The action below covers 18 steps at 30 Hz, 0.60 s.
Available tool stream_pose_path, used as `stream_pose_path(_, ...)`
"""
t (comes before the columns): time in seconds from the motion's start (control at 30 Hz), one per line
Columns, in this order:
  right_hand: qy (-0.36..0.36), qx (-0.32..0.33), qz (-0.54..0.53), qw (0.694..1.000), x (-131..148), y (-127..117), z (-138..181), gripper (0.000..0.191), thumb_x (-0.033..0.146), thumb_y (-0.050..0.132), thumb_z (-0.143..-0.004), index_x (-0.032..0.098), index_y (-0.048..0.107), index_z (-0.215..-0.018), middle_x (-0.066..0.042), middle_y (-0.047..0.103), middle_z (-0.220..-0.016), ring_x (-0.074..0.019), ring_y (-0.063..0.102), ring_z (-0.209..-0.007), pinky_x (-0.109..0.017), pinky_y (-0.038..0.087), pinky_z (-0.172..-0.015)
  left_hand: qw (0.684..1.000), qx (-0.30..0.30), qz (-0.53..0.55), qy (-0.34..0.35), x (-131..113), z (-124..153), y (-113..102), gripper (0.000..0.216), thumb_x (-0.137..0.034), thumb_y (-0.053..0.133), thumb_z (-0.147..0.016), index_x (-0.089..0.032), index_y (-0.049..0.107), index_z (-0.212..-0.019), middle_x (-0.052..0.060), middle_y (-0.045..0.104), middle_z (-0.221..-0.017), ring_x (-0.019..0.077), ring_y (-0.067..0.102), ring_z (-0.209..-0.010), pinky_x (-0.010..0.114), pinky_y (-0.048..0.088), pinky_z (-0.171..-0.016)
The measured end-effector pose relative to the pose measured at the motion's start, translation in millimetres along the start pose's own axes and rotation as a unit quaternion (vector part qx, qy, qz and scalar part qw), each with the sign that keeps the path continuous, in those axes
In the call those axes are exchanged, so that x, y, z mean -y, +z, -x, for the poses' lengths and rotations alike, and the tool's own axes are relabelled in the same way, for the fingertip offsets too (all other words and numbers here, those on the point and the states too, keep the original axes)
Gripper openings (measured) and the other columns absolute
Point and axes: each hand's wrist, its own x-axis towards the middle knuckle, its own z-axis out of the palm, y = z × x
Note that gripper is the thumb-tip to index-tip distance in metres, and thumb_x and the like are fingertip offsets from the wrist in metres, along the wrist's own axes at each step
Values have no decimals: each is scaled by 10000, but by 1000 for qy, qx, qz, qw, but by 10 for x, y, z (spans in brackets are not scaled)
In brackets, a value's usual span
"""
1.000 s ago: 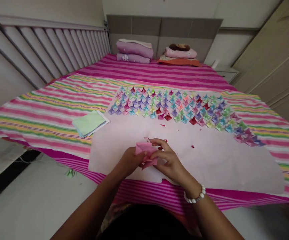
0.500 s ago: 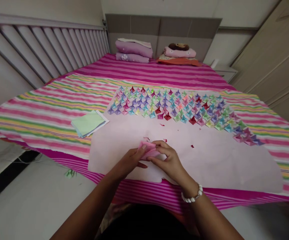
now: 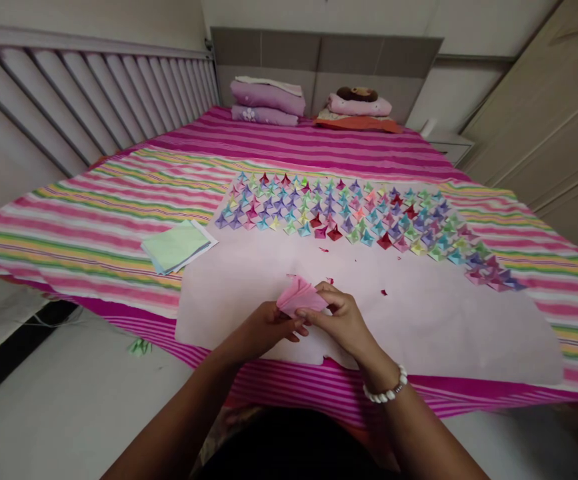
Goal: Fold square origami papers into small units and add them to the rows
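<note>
Between both hands is a pink folded paper [image 3: 299, 296], creased and roughly diamond-shaped, held just above a large pale sheet [image 3: 419, 320]. My left hand [image 3: 266, 330] grips its lower left side, the fingers partly hidden beneath it. My right hand [image 3: 339, 320] pinches the right side, thumb on the near face and fingers behind. A white beaded bracelet [image 3: 387, 393] circles my right wrist. Rows of small folded paper pieces [image 3: 335, 233] in many colours cover the far part of the sheet.
A stack of coloured paper [image 3: 176, 247] lies left of the sheet on the striped cloth [image 3: 83, 240]. Dark red scraps [image 3: 384, 292] dot the sheet. Folded bedding [image 3: 267, 103] sits by the headboard [image 3: 289, 60]. A green paper piece [image 3: 139, 347] is on the floor.
The pink paper has been turned, so its creased face and upper point now show. My left thumb has slid down off its front, and the left fingers have shifted below it.
</note>
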Motion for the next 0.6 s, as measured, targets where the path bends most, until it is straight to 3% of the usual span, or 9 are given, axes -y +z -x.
stream_pose_path(0.13,14,-16,-9,1000,1,-11,-11,291,412,759,-716,192,655,-556,13,524,-634,-136,496,-624,-280,424,-623,999,10,36,-9,-7,4,18,264,-377,677,-777,-135,719,-876,88,730,-859,186,676,-803,292,526,-692)
stream_pose_path(0.23,46,-42,-30,998,-43,-17,-18,261,397,760,-714,181,662,-605,8,552,-648,-142,501,-644,-280,412,-627,996,-1,92,-13,-24,11,41,301,-323,759,-704,-158,694,-947,68,725,-902,185,679,-846,284,525,-716)
stream_pose_path(0.37,77,-79,-60,992,-124,-17,-19,223,385,762,-712,177,690,-677,6,587,-674,-140,501,-645,-282,414,-641,985,-84,151,4,-33,10,95,405,-267,845,-587,-154,643,-919,28,709,-835,174,685,-824,286,529,-751)
stream_pose_path(0.43,80,-86,-63,991,-146,-7,-16,221,386,763,-709,179,693,-679,7,596,-675,-139,501,-640,-281,417,-641,981,-118,155,8,-30,6,117,378,-326,826,-616,-149,625,-883,21,695,-787,181,689,-798,293,538,-725)
stream_pose_path(0.6,96,-50,-62,992,-113,16,-14,232,399,763,-707,173,715,-714,-3,635,-693,-140,528,-637,-278,427,-639,986,-136,92,16,-43,-10,110,322,-444,688,-749,-148,671,-876,34,688,-781,163,656,-779,280,540,-685)
